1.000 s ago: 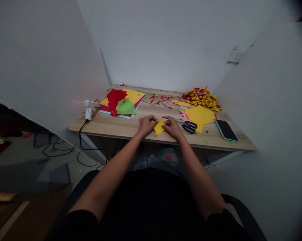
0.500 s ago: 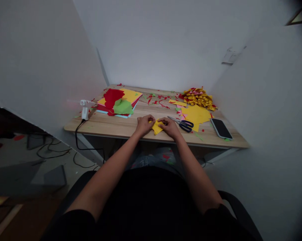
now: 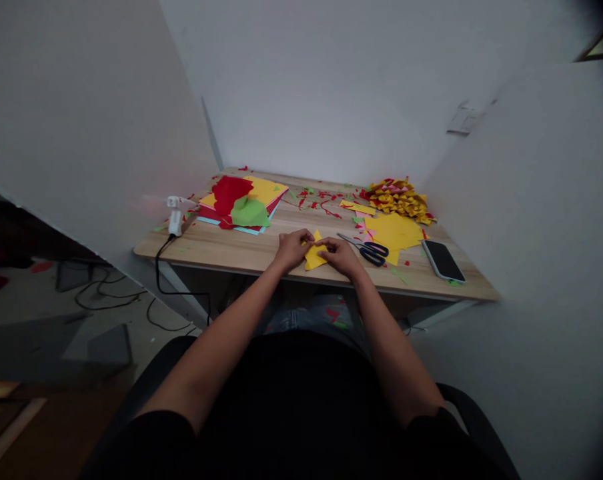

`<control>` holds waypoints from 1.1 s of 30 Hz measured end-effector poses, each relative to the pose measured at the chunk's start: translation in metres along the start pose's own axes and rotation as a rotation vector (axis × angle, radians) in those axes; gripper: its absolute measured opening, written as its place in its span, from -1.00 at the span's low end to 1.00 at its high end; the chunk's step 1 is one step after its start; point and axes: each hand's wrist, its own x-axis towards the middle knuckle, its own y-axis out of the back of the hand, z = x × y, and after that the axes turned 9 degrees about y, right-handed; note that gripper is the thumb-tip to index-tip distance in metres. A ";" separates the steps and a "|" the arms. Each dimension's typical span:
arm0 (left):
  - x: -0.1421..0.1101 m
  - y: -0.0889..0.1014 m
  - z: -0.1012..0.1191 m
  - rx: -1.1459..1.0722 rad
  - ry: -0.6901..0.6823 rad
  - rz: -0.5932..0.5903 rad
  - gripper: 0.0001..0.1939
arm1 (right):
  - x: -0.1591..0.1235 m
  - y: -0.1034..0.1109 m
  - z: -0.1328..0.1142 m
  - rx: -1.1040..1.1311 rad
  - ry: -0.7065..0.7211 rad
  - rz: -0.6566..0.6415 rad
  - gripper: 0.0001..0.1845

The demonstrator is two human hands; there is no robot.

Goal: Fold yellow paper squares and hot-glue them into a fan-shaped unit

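Near the front edge of the desk, a small yellow paper piece (image 3: 314,257) with pointed corners lies between my hands. My left hand (image 3: 294,249) pinches its left side, fingertips close to the middle. From the other side my right hand (image 3: 337,254) grips it with bent fingers, and the two sets of fingertips almost meet. Part of the paper is hidden under the fingers. Scissors (image 3: 370,252) with dark handles lie just right of my right hand, blades pointing left. Behind them are flat yellow paper sheets (image 3: 394,230) with some pink paper.
A stack of coloured paper (image 3: 269,192) with red and green pieces on top lies at the left. A white power strip (image 3: 175,217) with a black cable stands at the left edge. Folded yellow pieces (image 3: 401,200) are heaped at the back right; a phone (image 3: 443,261) lies at the right.
The yellow paper piece now shows a point above the fingers and looks turned or spread. Both hands stay on it with the fingertips nearer each other. The view has shifted slightly.
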 end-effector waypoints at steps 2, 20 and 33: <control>0.000 -0.001 -0.001 -0.011 -0.016 -0.009 -0.69 | 0.000 -0.001 0.000 0.020 0.005 -0.013 -0.68; 0.004 -0.008 -0.009 -0.130 -0.052 -0.006 -0.67 | 0.000 -0.001 0.002 0.078 0.000 0.056 -0.69; -0.001 0.000 0.002 -0.134 -0.046 0.013 -0.69 | -0.002 -0.001 0.001 0.068 -0.052 0.208 -0.71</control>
